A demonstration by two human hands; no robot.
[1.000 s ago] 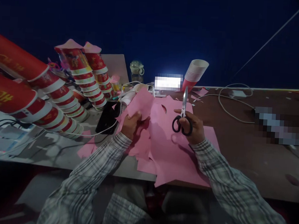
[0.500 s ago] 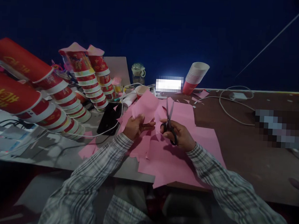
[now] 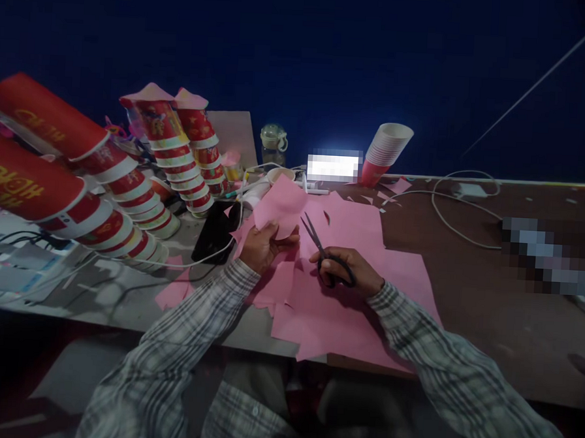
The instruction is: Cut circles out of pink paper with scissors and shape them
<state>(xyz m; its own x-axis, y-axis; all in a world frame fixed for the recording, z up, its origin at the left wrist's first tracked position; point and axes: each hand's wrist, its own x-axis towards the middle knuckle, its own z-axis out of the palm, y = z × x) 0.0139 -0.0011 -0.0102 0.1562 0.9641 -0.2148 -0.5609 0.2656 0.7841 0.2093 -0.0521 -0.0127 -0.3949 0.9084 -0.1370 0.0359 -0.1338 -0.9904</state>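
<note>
The left hand (image 3: pixel 264 247) has its grip pinched closed on a pink paper piece (image 3: pixel 279 208), held raised above the tabletop (image 3: pixel 465 300) with its free edge turned to the right. Just right of it, the scissors (image 3: pixel 315 241) slant up-left along their long axis, blades parted a little, tips near that edge but apart from it. The right hand (image 3: pixel 348 274), its grip curled through the black handles, rests low on the pink sheets (image 3: pixel 326 325)

Right hand (image 3: pixel 348 274) half hides the scissors (image 3: pixel 314 236) handles (bright patch (image 3: pixel 333 167) pixelated).
</note>
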